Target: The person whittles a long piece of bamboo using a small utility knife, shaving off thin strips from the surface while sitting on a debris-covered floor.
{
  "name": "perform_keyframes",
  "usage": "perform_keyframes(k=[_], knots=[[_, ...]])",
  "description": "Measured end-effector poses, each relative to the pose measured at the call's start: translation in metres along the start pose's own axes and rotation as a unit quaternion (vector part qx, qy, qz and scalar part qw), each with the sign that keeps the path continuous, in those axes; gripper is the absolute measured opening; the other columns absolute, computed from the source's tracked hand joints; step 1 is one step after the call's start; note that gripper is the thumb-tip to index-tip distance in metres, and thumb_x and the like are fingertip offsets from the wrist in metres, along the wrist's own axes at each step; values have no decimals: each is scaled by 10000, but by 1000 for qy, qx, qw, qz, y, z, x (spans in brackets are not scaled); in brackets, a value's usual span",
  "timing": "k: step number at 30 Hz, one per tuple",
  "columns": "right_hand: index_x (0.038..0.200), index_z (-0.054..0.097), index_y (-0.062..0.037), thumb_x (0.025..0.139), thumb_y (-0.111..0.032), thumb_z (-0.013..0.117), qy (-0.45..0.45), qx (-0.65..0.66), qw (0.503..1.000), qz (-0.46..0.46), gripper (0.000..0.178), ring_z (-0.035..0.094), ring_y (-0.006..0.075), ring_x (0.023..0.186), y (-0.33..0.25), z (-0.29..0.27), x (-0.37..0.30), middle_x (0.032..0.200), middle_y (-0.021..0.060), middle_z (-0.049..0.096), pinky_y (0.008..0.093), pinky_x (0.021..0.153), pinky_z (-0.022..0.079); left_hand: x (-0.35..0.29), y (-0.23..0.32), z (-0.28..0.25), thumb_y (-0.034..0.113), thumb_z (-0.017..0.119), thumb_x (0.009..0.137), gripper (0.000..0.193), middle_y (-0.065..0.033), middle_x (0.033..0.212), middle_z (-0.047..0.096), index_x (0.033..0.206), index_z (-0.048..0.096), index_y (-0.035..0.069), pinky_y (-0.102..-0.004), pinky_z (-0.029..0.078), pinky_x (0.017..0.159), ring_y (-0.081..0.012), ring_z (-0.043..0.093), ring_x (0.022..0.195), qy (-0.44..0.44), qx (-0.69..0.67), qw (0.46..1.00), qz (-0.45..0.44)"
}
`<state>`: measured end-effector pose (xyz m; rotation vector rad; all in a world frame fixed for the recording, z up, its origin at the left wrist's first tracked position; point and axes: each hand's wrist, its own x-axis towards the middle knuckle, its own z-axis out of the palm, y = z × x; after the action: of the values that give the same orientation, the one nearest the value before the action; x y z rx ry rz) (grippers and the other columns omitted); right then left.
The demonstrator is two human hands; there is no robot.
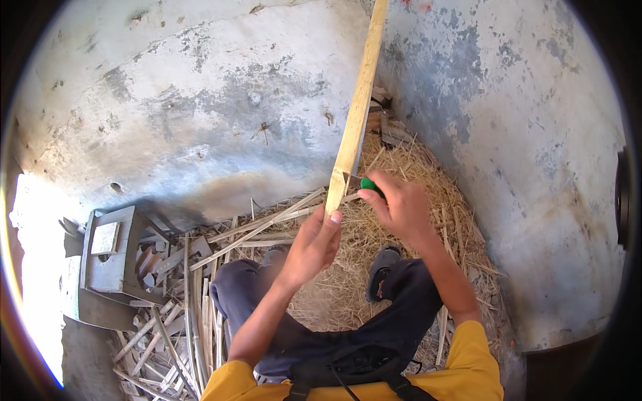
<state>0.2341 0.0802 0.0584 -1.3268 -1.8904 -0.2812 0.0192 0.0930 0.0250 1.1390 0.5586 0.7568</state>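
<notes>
Item one, as I read it from my remote seat: a long pale wooden slat (pixel 356 107), standing nearly upright and leaning slightly, its top running out of the upper edge of the view and its lower end held in front of the person in the corner of two stained plaster walls (pixel 200 100). Left hand (pixel 313 247) — fingers curled around the slat's lower end, thumb up along its near face, a closed grip. Right hand (pixel 400 207) — fingers closed around a green-handled tool (pixel 370 185), most likely a small knife, though the blade itself is too small for me to tell; its working end meets the slat's right edge just above the left hand. Progress, as a judgement: the slat shows a small notch or split where the tool touches, and nearly all of its length above looks uncut, so the work appears early with most of it left. Surroundings: a bed of straw (pixel 401 174) on the floor, a heap of thin split sticks (pixel 180 321) to the left, a grey box-like frame (pixel 110 250) beside them, a dark sandal (pixel 382 267) on the right foot, dark trousers and yellow sleeves.
</notes>
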Motion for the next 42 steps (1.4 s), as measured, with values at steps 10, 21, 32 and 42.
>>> perform_keyframes(k=[10, 21, 32, 42], knots=[[1031, 676, -64, 1044, -350, 619, -23, 27, 993, 109, 291, 643, 313, 563, 20, 56, -32, 693, 112, 662, 401, 510, 443, 21, -53, 4, 375, 485, 1133, 357, 6, 668, 480, 1008, 511, 41, -300, 378, 507, -89, 448, 546, 151, 175, 972, 35], [936, 638, -89, 1039, -449, 609, -31, -13, 995, 95, 375, 641, 268, 526, 25, 53, -36, 676, 78, 659, 398, 463, 424, 9, -41, 6, 314, 504, 1127, 314, -52, 644, 526, 1043, 528, 12, -356, 407, 524, -140, 515, 549, 129, 163, 978, 10], [950, 649, -87, 1022, -434, 641, -3, 45, 995, 87, 354, 638, 285, 529, 15, 58, -28, 674, 75, 658, 390, 474, 445, 4, -39, 12, 282, 493, 1133, 275, -15, 621, 480, 1093, 526, 12, -303, 361, 480, -97, 451, 512, 156, 201, 965, 70], [924, 658, -85, 1000, -425, 675, 2, 65, 997, 35, 349, 615, 269, 505, 18, 53, -22, 655, 52, 636, 382, 468, 430, -2, -29, -8, 331, 418, 1156, 257, 60, 611, 326, 1114, 434, 78, -227, 257, 351, -30, 291, 402, 19, 22, 1000, -1]])
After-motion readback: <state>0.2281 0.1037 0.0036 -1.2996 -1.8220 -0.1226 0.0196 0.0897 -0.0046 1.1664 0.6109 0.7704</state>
